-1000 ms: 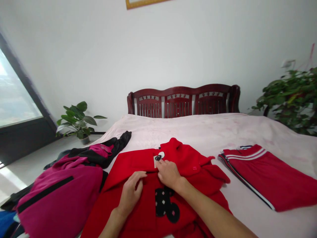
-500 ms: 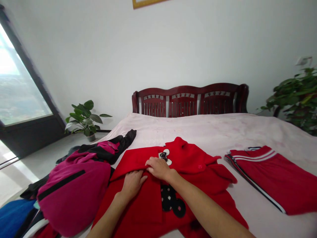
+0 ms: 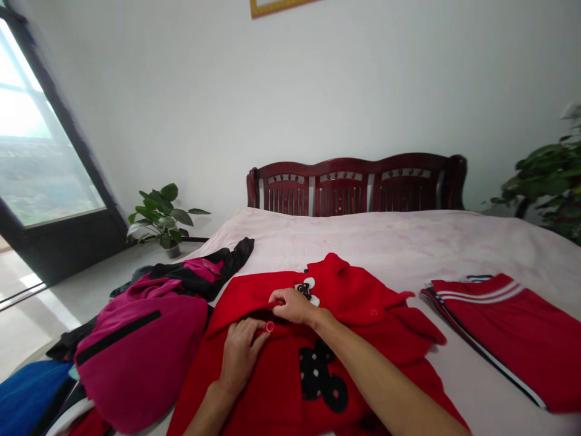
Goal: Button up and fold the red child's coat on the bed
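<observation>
A red coat (image 3: 358, 303) with a black polka-dot mouse patch lies spread on the bed in front of me. My right hand (image 3: 295, 306) pinches the front edge of the coat just below a small black and white bow. My left hand (image 3: 240, 354) lies on the coat with its fingers spread and slightly bent, the fingertips touching a red button (image 3: 269, 327).
A magenta and black jacket pile (image 3: 140, 345) lies to the left, with blue cloth (image 3: 27, 393) beyond it. A folded red garment with white stripes (image 3: 503, 327) lies on the right of the pink bed sheet (image 3: 385, 236). Wooden headboard (image 3: 358, 184), potted plants on both sides.
The right hand has drawn the coat's edge a little to the left. A red button now shows at the left hand's fingertips. The view has shifted leftwards.
</observation>
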